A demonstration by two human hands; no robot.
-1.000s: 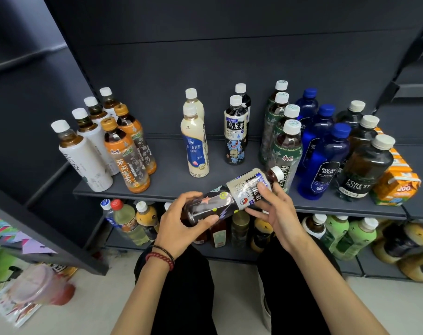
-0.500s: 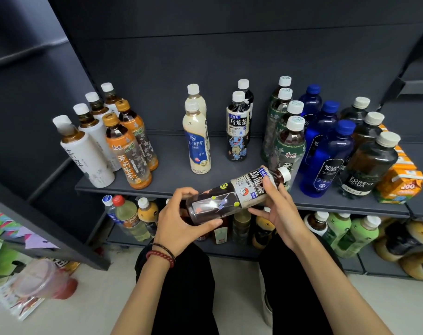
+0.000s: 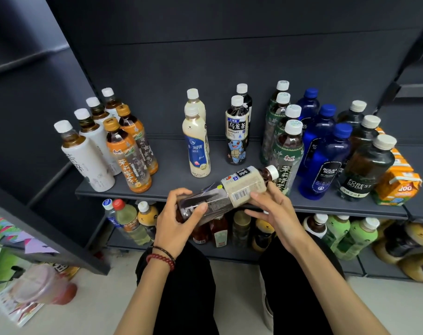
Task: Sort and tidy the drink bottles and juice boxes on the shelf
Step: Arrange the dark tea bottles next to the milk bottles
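Note:
Both hands hold a dark oolong tea bottle [image 3: 229, 189] on its side over the front edge of the dark shelf [image 3: 171, 175], white cap pointing right. My left hand [image 3: 179, 218] grips its base; my right hand [image 3: 275, 213] holds the labelled part from below. Upright on the shelf stand two matching oolong bottles [image 3: 237, 134], two cream milk-tea bottles [image 3: 197, 139], white-label tea bottles [image 3: 84, 153], orange-label tea bottles [image 3: 130, 153], green-label tea bottles [image 3: 284, 141], blue soda bottles [image 3: 326, 153] and dark soda bottles [image 3: 367, 165]. Orange juice boxes [image 3: 398, 180] lie at the far right.
A lower shelf [image 3: 229, 252] carries more bottles, green ones [image 3: 350, 235] to the right. A dark side shelf [image 3: 48, 228] juts out at left. A plastic cup [image 3: 41, 286] and papers lie on the floor at lower left. My knees are below the hands.
The held bottle has been rotated about its long axis, so the barcode side of its label now faces up. Both hands shifted their hold slightly; the shelf bottles have not moved.

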